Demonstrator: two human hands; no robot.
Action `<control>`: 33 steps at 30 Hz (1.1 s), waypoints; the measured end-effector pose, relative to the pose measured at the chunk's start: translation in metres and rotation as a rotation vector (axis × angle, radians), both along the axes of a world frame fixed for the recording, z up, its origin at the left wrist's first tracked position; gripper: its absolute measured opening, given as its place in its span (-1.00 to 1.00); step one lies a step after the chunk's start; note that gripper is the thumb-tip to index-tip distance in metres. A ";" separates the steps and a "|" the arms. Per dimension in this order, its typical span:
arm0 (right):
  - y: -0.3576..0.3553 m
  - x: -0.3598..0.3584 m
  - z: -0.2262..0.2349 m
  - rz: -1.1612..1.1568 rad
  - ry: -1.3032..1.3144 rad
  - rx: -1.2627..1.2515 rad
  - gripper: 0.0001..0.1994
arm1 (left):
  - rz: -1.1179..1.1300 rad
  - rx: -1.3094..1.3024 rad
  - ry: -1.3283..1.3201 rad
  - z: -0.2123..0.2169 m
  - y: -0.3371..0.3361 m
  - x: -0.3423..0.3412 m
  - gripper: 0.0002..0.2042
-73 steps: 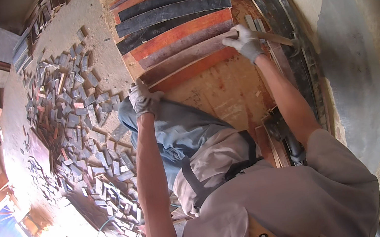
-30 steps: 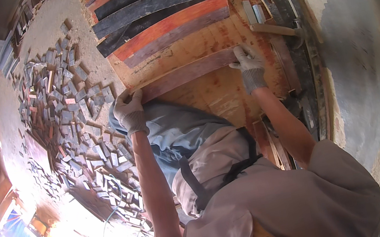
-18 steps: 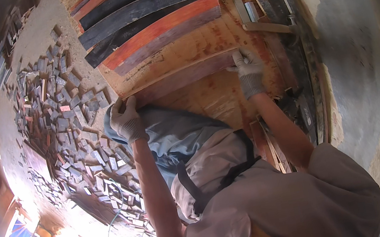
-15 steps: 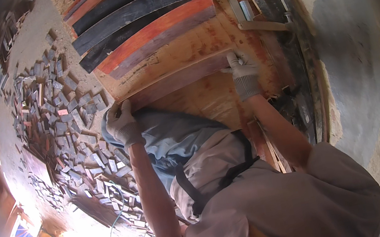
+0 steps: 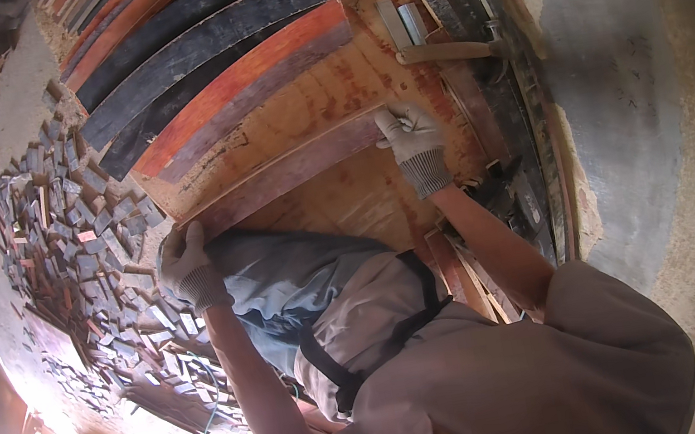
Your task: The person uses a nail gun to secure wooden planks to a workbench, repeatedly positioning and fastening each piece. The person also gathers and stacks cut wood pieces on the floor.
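Note:
A long, thin purplish-brown board (image 5: 289, 169) lies across in front of me, a little beyond my legs. My left hand (image 5: 189, 269), in a pale knitted glove, is closed on its left end, thumb on the near face. At the other end my right hand (image 5: 412, 134), gloved the same way, has its fingers curled in around the board's tip. Past the board, several long strips lie side by side on the wooden work surface (image 5: 262, 144): a purplish one (image 5: 255, 104), an orange-red one (image 5: 246, 78) and a dark grey one (image 5: 218, 50).
A hammer with a wooden handle (image 5: 447, 51) lies right of the strips, near two short metal pieces (image 5: 402, 21). Dark long bars (image 5: 519, 87) run beside the wall (image 5: 610, 81). Many small offcuts (image 5: 87, 251) are heaped on the floor at left.
The whole view has shifted, so the scene sits further left. My right hand's fingers, straighter before, are now curled more at the board's end. My left hand keeps its hold.

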State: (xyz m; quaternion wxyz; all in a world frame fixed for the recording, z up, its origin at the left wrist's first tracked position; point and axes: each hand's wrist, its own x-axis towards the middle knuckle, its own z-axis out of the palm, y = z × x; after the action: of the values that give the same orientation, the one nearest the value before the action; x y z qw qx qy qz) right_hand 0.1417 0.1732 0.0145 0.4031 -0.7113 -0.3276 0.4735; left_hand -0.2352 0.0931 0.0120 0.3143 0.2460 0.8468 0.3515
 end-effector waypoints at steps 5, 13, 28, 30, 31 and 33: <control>0.004 0.003 0.000 -0.021 0.102 -0.021 -0.68 | 0.017 -0.001 0.010 0.003 -0.002 0.004 -0.62; 0.005 0.009 0.000 -0.053 0.106 -0.094 -0.73 | 0.077 -0.008 -0.014 0.001 -0.002 0.004 -0.62; 0.006 0.010 -0.004 0.021 -0.055 -0.064 -0.77 | 0.111 0.030 0.013 0.003 -0.003 0.009 -0.70; 0.007 0.011 -0.001 0.079 -0.096 -0.078 -0.77 | 0.091 0.016 0.035 0.004 -0.004 0.009 -0.70; 0.008 0.011 0.001 0.074 -0.114 -0.106 -0.77 | 0.061 0.012 0.061 0.005 -0.004 0.008 -0.70; 0.008 0.012 0.006 0.102 -0.097 -0.151 -0.77 | 0.039 -0.005 0.069 0.006 -0.005 0.007 -0.62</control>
State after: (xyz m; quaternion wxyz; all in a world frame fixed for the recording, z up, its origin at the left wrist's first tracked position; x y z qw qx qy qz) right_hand 0.1533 0.1807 0.0206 0.3075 -0.7443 -0.3459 0.4815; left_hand -0.2286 0.0880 0.0185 0.2784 0.2407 0.8628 0.3467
